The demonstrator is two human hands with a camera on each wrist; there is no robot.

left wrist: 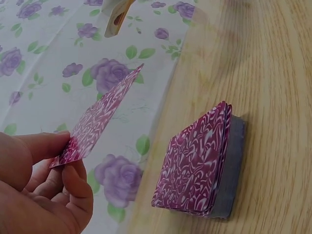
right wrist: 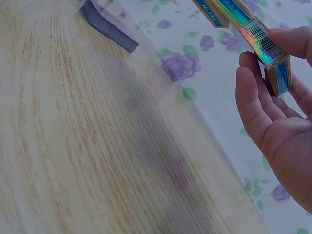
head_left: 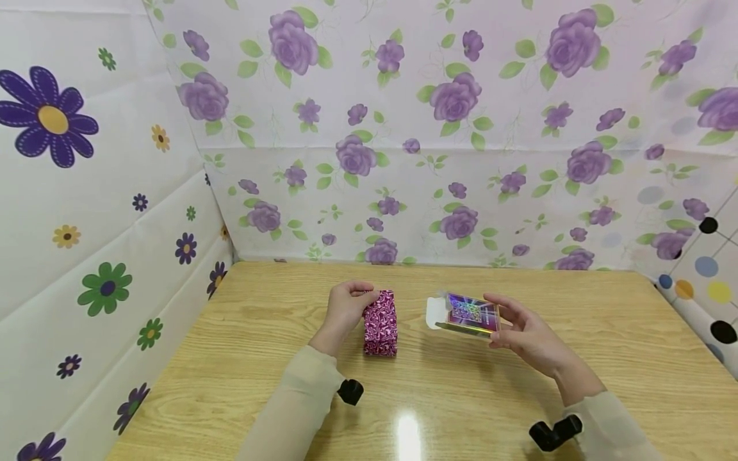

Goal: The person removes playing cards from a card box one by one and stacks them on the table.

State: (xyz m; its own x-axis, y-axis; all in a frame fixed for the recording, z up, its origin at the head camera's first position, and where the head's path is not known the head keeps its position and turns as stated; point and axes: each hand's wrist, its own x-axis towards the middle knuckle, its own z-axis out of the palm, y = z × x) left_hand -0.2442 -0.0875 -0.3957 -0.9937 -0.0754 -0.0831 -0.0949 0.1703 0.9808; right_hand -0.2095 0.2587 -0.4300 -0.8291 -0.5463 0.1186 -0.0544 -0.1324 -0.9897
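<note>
My left hand [head_left: 341, 315] pinches a playing card [left wrist: 100, 119] with a magenta-and-white swirl back between thumb and fingers. In the left wrist view the card is tilted and apart from the stack of matching cards [left wrist: 192, 163], which lies on the table with slightly uneven upper cards. To the right, my right hand [head_left: 527, 338] grips a shiny, multicoloured card box [head_left: 475, 314] by its right end, thumb on one side and fingers on the other. The box is raised above the table, its white end flap [head_left: 436, 312] open toward the stack. Its inside is hidden.
A wood-grain table [head_left: 461, 403] lies under both hands. Behind it hangs a cloth with purple roses [head_left: 357, 153], and a flower-patterned cloth [head_left: 104, 224] covers the left side. Each wrist carries a black camera mount [head_left: 350, 391].
</note>
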